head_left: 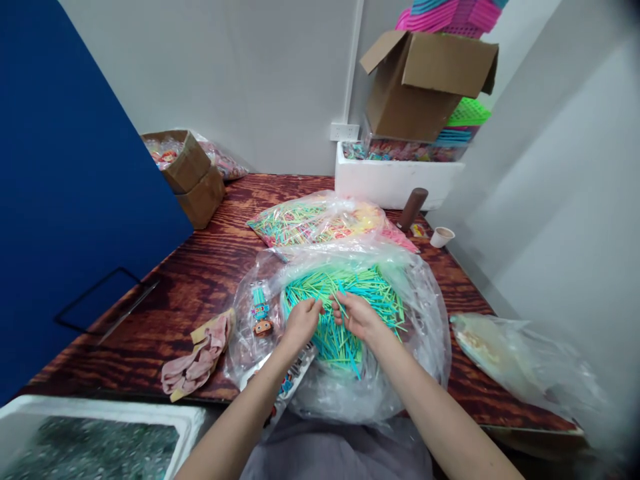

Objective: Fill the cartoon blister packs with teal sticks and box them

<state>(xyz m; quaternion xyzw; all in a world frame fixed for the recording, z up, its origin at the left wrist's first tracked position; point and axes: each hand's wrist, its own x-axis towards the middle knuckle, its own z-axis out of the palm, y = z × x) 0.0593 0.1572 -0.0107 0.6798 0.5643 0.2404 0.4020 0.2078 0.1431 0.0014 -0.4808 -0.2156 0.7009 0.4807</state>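
Observation:
An open clear plastic bag (425, 320) holds a heap of thin green and blue sticks (320, 283). Over this heap, my right hand (357, 317) has its fingers curled around a few of the sticks. My left hand (303, 321) is just beside it, thumb and fingers pinched together; whatever is between them is too small to make out. On the bag's left part lies a small packet (261, 310) with a cartoon figure and striped sticks showing. A printed packet (300, 367) is partly hidden under my left forearm.
Behind stands another clear bag of multicoloured sticks (305, 223). A pink-and-tan cloth (200, 360) lies left, a crumpled plastic bag (515, 360) right. Further back are a brown cylinder (413, 208), a paper cup (442, 237), a white foam box (390, 183) and cartons (200, 197).

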